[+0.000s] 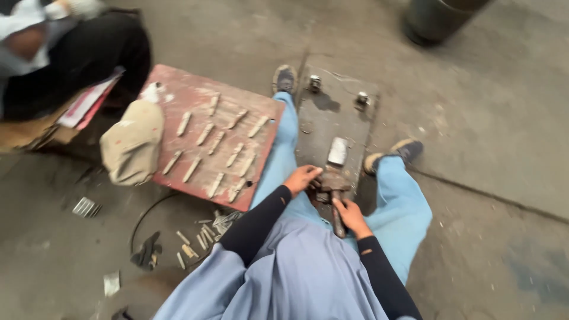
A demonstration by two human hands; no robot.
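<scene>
Concrete floor (486, 118), grey and stained, fills the view; a dark drum (438, 18) stands at 1 o'clock at the top edge.

The person sits on the floor in pale blue clothing, legs spread either side of a dark steel plate (332, 118) that runs from the lap out toward 12 o'clock. Two bolt-like fittings (314, 83) stand at its far end.

At 10 o'clock lies a red board (195, 101), tilted, with short pale metal pieces (216, 142) laid out on it in loose rows, all slanting the same way. A beige cap (131, 142) overlaps its left edge. Another person crouches at the top left corner, dark trousers only.

Small rusty hand press (332, 184) sits on the near end of the plate, between the knees. Its handle (338, 222) runs back toward 6 o'clock, long axis in line with the plate. A bright metal block (338, 151) lies just beyond the press at 12 o'clock.

Left hand (301, 179) rests on the press body from 9 o'clock, fingers curled against it; whether it grips a workpiece there, cannot tell. Right hand (351, 216) is wrapped round the handle, closed on it, at 5 o'clock from the press. Both touch the tool; the left is nearer the working end.

Loose metal offcuts (198, 240) lie scattered on the floor at 8 o'clock beside the left arm, with a dark glove (147, 252) and a thin cable nearby. Nothing stands between hands and press.
</scene>
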